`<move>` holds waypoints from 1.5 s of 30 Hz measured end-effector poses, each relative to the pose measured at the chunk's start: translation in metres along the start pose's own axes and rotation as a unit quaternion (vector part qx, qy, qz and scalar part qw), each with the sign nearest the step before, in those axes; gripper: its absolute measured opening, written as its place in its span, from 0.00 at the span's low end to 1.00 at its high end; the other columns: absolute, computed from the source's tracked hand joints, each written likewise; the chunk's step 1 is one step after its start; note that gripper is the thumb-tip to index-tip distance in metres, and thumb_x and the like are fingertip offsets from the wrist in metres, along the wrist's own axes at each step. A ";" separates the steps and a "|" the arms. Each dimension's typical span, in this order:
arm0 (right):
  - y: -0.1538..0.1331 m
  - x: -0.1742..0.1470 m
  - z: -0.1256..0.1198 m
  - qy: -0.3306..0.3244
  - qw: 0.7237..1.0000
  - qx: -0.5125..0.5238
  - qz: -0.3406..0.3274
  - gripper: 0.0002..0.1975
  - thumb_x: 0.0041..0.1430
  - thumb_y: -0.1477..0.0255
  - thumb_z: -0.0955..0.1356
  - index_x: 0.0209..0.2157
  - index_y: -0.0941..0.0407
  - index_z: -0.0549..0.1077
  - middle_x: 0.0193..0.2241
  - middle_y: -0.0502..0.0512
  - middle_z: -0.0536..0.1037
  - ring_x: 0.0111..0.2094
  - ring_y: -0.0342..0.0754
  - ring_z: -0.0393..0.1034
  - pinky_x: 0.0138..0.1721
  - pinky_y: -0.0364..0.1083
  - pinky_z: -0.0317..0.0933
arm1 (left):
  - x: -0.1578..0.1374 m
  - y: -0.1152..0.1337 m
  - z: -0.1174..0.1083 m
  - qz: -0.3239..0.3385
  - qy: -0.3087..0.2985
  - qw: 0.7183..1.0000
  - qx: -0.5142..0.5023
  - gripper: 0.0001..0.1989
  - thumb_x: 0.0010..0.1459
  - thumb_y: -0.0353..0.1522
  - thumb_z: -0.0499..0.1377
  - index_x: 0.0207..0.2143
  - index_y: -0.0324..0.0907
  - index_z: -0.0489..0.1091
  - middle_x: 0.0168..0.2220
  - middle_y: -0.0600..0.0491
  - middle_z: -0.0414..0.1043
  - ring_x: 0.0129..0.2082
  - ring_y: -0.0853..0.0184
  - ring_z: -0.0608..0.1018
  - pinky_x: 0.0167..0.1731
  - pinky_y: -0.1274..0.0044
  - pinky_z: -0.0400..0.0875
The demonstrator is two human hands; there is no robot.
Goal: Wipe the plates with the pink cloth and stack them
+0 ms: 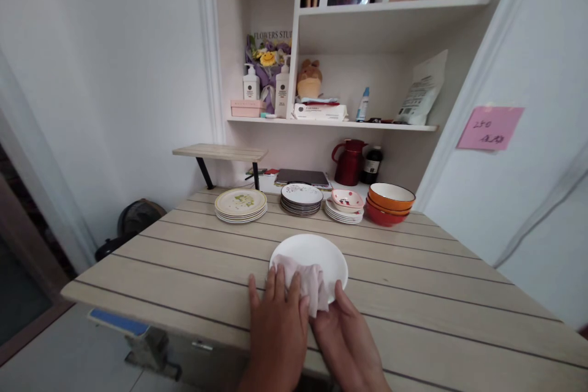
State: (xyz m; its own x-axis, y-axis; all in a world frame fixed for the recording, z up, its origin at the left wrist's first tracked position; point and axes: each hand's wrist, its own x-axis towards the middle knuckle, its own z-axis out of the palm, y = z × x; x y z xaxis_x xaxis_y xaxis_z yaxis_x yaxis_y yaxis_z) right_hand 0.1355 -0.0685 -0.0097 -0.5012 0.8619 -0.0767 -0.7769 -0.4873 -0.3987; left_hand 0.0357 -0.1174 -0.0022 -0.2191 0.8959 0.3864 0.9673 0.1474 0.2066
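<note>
A white plate [334, 263] is near the front of the table, with a crumpled pale pink cloth [312, 282] on its near part. My left hand [279, 324] lies over the cloth, palm down. Its fingers are stretched out and apart, with several fingertips on the cloth and the little finger beyond the plate's left edge. My right hand [346, 337] grips the plate's near right rim. Its thumb is on the upper side, and its other fingers are mostly hidden beneath.
Along the table's back stand cream plates [241, 202], dark-rimmed plates [301, 196], small white plates [343, 214] under a red-patterned bowl [348, 199], and orange and red bowls [390, 202]. A raised wooden stand [220, 152] is at back left. Behind are a red jug [350, 162] and shelves [331, 124].
</note>
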 end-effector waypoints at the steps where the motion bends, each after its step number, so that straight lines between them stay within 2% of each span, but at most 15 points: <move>1: 0.000 0.000 0.001 0.005 1.000 0.001 0.000 0.23 0.56 0.61 0.69 0.51 0.57 0.72 0.49 0.63 0.77 0.54 0.56 0.68 0.53 0.60 0.64 | 0.000 -0.001 0.000 0.000 0.004 1.000 0.003 0.21 0.65 0.38 0.47 0.58 0.49 0.65 0.62 0.45 0.62 0.63 0.54 0.62 0.60 0.47 0.45; 5: -0.002 -0.002 0.009 0.038 0.999 0.029 -0.005 0.24 0.57 0.62 0.68 0.54 0.56 0.69 0.52 0.62 0.75 0.56 0.55 0.66 0.55 0.60 0.62 | 0.002 -0.012 0.000 -0.009 0.008 1.000 0.017 0.21 0.65 0.37 0.46 0.58 0.50 0.65 0.62 0.46 0.62 0.63 0.54 0.62 0.60 0.46 0.45; 12: -0.002 -0.003 0.016 0.054 0.996 0.057 -0.036 0.28 0.57 0.68 0.69 0.59 0.52 0.64 0.54 0.58 0.74 0.56 0.55 0.66 0.57 0.60 0.60 | 0.002 -0.032 0.000 -0.036 0.009 0.997 0.068 0.23 0.66 0.34 0.44 0.61 0.48 0.61 0.60 0.42 0.65 0.61 0.54 0.65 0.59 0.46 0.46; 18: 0.002 -0.002 0.013 0.044 0.997 0.034 -0.058 0.27 0.57 0.68 0.69 0.59 0.52 0.64 0.54 0.57 0.74 0.56 0.53 0.67 0.57 0.59 0.61 | 0.014 -0.029 0.000 -0.019 0.016 0.997 0.074 0.22 0.66 0.35 0.44 0.58 0.43 0.65 0.58 0.41 0.67 0.61 0.53 0.65 0.61 0.48 0.41; 25: 0.002 0.001 0.017 0.049 0.995 0.046 -0.068 0.27 0.60 0.65 0.67 0.60 0.51 0.62 0.53 0.57 0.75 0.55 0.54 0.68 0.57 0.61 0.61 | 0.040 -0.024 0.000 0.018 0.012 0.997 0.071 0.21 0.66 0.38 0.44 0.54 0.43 0.70 0.55 0.40 0.70 0.60 0.53 0.65 0.61 0.49 0.41; 32: 0.005 -0.001 0.016 0.050 0.994 0.025 -0.098 0.27 0.61 0.64 0.66 0.61 0.48 0.60 0.56 0.56 0.73 0.54 0.51 0.68 0.56 0.59 0.62 | 0.049 -0.035 0.007 0.064 -0.043 0.997 0.019 0.21 0.67 0.40 0.43 0.59 0.51 0.64 0.62 0.47 0.63 0.64 0.58 0.60 0.62 0.53 0.46; 35: 0.005 -0.001 0.015 0.054 0.993 0.022 -0.105 0.26 0.61 0.64 0.66 0.61 0.47 0.61 0.55 0.55 0.73 0.54 0.50 0.69 0.57 0.59 0.61 | 0.052 -0.038 0.006 0.077 -0.090 0.993 -0.017 0.22 0.68 0.40 0.40 0.62 0.55 0.59 0.65 0.51 0.56 0.66 0.59 0.56 0.62 0.53 0.48; 39: 0.003 0.000 0.013 0.067 0.993 0.032 -0.092 0.24 0.62 0.64 0.65 0.59 0.51 0.64 0.54 0.56 0.75 0.54 0.50 0.69 0.58 0.57 0.60 | 0.056 -0.038 0.001 0.093 -0.155 0.981 -0.068 0.23 0.68 0.40 0.37 0.63 0.58 0.54 0.68 0.55 0.48 0.67 0.59 0.52 0.61 0.54 0.49; 45: -0.001 0.002 0.012 0.058 0.995 0.034 -0.071 0.22 0.62 0.63 0.64 0.57 0.52 0.66 0.54 0.56 0.75 0.54 0.49 0.68 0.60 0.55 0.58 | 0.054 -0.034 -0.003 0.095 -0.151 0.982 -0.066 0.23 0.68 0.40 0.39 0.64 0.58 0.53 0.68 0.55 0.48 0.68 0.59 0.51 0.62 0.56 0.49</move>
State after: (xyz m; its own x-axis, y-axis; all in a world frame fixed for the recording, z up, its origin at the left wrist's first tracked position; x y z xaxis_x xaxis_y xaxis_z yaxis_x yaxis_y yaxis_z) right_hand 0.1305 -0.0676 0.0011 -0.3406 0.9310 -0.1312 -0.8623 -0.3649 -0.3511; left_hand -0.0095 -0.0754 0.0140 0.0303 0.9883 0.1497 0.9575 -0.0717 0.2794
